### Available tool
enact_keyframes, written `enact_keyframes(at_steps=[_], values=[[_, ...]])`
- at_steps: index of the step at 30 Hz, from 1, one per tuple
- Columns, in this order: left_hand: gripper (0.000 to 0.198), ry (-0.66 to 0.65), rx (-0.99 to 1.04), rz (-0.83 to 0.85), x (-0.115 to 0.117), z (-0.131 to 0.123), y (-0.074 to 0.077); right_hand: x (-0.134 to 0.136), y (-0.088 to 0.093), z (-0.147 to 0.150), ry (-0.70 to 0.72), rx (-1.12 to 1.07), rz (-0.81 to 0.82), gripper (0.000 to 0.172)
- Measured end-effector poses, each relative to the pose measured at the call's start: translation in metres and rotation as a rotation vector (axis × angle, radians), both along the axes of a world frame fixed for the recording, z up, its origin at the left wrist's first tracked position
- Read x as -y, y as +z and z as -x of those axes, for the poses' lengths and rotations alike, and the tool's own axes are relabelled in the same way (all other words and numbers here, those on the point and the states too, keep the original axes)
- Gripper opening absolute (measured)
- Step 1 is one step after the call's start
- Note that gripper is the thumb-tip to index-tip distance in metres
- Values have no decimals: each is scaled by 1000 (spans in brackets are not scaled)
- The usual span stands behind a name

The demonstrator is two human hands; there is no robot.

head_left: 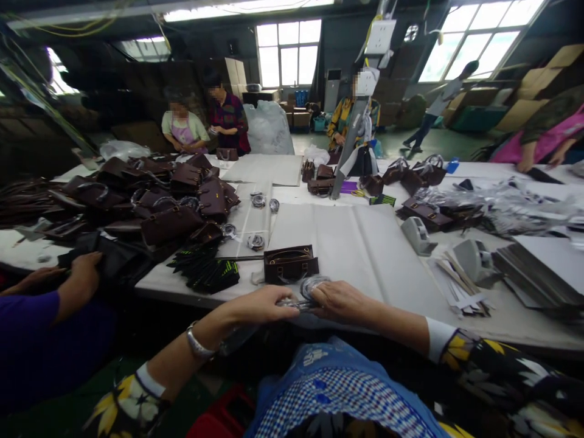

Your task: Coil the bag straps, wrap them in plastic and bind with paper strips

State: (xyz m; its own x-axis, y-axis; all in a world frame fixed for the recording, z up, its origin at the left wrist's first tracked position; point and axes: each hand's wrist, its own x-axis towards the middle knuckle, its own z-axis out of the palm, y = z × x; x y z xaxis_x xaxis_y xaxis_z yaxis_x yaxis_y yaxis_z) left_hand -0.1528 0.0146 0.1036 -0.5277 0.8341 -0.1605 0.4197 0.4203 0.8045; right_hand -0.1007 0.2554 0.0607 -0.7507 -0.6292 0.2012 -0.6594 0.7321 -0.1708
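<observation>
My left hand (264,304) and my right hand (340,299) meet at the near edge of the white table (374,255). Both pinch a small clear plastic wrapper (306,291) with something dark inside, which I cannot make out. Just beyond them a small dark brown handbag (290,265) lies on the table. A fan of black tags with green print (205,271) lies to its left. A silver bracelet circles my left wrist.
A heap of brown handbags (150,194) covers the left table. A co-worker's hand in a purple sleeve (82,274) rests at the left. Tape dispensers (417,234), paper strips (460,286) and grey sheets (542,267) lie right. Other people work at the far side.
</observation>
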Motion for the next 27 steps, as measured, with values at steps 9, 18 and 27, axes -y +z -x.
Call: enact_keyframes(at_steps=[9,18,27], values=[[27,-274,-668,-142,-11,34,11,-20,17,-44,-19,969,714,46],[38,-61,40,-565,-90,31,-7,-41,27,-58,-36,960,1573,46],[46,116,451,-840,-215,-7,2,-97,49,-30,-183,373,1873,44]])
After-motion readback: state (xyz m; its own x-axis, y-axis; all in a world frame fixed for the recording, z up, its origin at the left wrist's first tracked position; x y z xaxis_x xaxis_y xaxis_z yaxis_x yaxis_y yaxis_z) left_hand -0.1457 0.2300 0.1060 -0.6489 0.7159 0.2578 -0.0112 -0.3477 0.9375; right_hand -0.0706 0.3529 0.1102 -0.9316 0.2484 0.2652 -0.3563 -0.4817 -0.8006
